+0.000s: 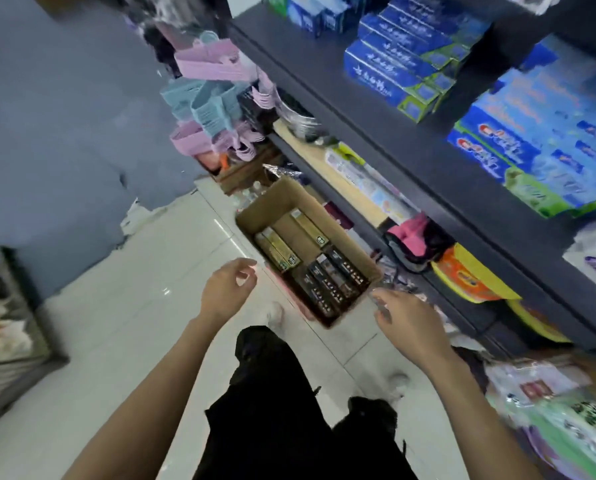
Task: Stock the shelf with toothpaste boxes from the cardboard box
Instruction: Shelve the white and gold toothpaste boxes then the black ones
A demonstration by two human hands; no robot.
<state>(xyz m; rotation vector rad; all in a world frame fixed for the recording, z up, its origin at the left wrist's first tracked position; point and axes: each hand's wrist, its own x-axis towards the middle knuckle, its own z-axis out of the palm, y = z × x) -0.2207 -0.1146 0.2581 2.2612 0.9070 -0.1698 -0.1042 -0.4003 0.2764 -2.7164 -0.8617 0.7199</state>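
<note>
now both hands are out over the floor (144, 306), and neither one has anything in it. the left hand (225, 289) hangs near the left edge of the cardboard box (289, 199), fingers loosely curled with thumb and forefinger close together but gripping nothing. the right hand (407, 327) is at the box's near right corner, fingers spread and relaxed, empty too. the box sits open on the floor, right up against the bottom of the shelf (376, 109). inside it, gold toothpaste boxes (279, 251) lie toward the far end and dark toothpaste boxes (334, 278) toward the near end, all flat on the bottom. up on the shelf to the right, blue toothpaste boxes (393, 67) are stacked, with more blue and green ones further right. far left of the shelf, pink and blue hangers (210, 81) hang in a bunch. black trousers (289, 410) and white shoes (275, 313) show below.
</note>
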